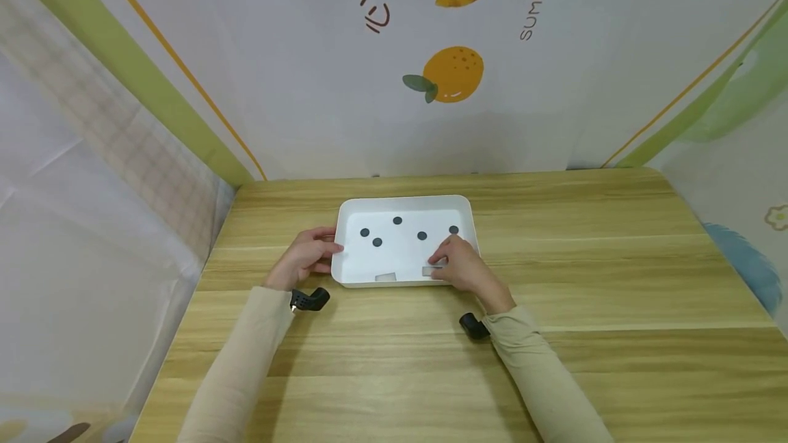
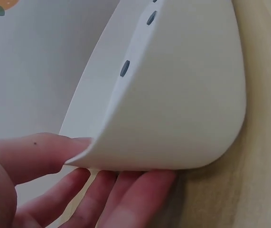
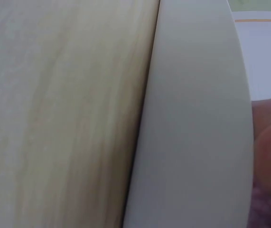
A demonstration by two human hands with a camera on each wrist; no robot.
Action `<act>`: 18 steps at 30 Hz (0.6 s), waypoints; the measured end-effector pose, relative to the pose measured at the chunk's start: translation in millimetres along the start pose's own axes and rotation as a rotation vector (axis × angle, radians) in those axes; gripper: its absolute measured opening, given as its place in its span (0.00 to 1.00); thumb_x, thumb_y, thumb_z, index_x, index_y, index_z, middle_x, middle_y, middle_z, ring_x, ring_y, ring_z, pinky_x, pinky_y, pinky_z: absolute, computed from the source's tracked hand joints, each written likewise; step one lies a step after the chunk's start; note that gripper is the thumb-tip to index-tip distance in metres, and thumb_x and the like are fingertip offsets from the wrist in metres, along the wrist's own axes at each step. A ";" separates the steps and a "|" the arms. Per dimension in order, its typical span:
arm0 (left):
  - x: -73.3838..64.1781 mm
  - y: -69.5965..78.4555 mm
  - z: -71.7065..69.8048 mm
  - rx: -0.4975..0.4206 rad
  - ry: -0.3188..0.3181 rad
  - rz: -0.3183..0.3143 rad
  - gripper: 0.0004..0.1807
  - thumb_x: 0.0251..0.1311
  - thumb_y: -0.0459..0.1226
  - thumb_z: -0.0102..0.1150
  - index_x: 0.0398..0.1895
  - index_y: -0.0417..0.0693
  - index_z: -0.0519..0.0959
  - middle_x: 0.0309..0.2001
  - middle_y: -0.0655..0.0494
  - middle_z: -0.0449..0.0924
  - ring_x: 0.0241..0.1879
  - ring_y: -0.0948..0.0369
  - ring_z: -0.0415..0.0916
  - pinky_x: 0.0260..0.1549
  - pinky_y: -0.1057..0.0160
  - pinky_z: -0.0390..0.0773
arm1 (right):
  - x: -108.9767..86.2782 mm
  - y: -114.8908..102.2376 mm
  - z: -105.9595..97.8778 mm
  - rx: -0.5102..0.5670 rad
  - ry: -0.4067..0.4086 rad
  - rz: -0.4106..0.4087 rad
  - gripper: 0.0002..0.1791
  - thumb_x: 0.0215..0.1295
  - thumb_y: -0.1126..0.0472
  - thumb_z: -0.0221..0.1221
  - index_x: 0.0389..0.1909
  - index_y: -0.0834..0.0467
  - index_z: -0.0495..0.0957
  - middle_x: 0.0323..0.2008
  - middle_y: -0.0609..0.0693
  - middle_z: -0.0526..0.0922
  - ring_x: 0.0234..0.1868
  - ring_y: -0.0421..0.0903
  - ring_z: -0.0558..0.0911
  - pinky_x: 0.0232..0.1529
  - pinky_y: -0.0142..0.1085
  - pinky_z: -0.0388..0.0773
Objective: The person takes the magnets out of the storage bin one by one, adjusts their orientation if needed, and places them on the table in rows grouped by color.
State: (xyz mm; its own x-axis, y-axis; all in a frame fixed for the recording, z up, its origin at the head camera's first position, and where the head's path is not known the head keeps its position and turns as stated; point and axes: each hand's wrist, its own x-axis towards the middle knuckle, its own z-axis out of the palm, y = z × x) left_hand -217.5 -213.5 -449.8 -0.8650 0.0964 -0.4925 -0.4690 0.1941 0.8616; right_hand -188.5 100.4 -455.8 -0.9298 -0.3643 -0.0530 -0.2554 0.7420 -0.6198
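A shallow white tray stands on the wooden table, with several small dark round discs spread over its floor. My left hand grips the tray's left end. In the left wrist view its thumb lies over the rim and the other fingers are against the outside wall. My right hand reaches over the front right wall, its fingertips low inside at a small pale grey rectangular piece. Whether they pinch it I cannot tell. Another such piece lies left of it by the front wall.
Behind the wooden table hangs a pale cloth with fruit prints. Similar cloth hangs at both sides. A black wrist camera sits at the left wrist, another black camera at the right.
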 end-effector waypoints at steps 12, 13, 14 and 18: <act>-1.7 0.3 2.3 -0.021 0.013 0.004 0.35 0.60 0.28 0.57 0.71 0.40 0.59 0.63 0.38 0.68 0.30 0.64 0.81 0.30 0.63 0.84 | 1.6 -0.7 -0.9 0.001 0.002 0.004 0.04 0.50 0.67 0.68 0.29 0.61 0.88 0.38 0.53 0.79 0.44 0.50 0.76 0.49 0.43 0.73; -1.5 0.0 2.3 -0.022 0.014 0.004 0.35 0.60 0.28 0.56 0.71 0.40 0.59 0.63 0.38 0.68 0.31 0.64 0.81 0.30 0.63 0.84 | 2.1 -0.8 -0.8 0.002 0.001 0.007 0.04 0.50 0.67 0.68 0.29 0.61 0.88 0.38 0.53 0.80 0.43 0.50 0.76 0.49 0.43 0.73; -1.3 -0.2 2.2 -0.020 0.015 0.003 0.35 0.59 0.28 0.56 0.71 0.40 0.59 0.63 0.39 0.68 0.31 0.64 0.81 0.30 0.63 0.84 | 2.6 -1.0 -0.6 0.002 0.001 0.009 0.04 0.50 0.67 0.68 0.28 0.61 0.88 0.37 0.53 0.80 0.43 0.50 0.77 0.50 0.43 0.74; -0.8 -1.2 2.0 -0.018 0.022 0.001 0.35 0.60 0.28 0.56 0.71 0.40 0.60 0.63 0.39 0.68 0.32 0.64 0.81 0.30 0.63 0.84 | 4.0 -2.1 0.1 0.001 -0.004 0.018 0.03 0.49 0.68 0.68 0.27 0.61 0.88 0.35 0.52 0.82 0.43 0.50 0.78 0.50 0.43 0.75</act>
State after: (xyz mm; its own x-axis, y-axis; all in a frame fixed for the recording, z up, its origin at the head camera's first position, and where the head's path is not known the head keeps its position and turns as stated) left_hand -215.9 -211.9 -450.7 -0.8690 0.0753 -0.4890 -0.4709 0.1769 0.8643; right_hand -191.7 97.3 -454.9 -0.9332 -0.3530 -0.0673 -0.2382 0.7479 -0.6196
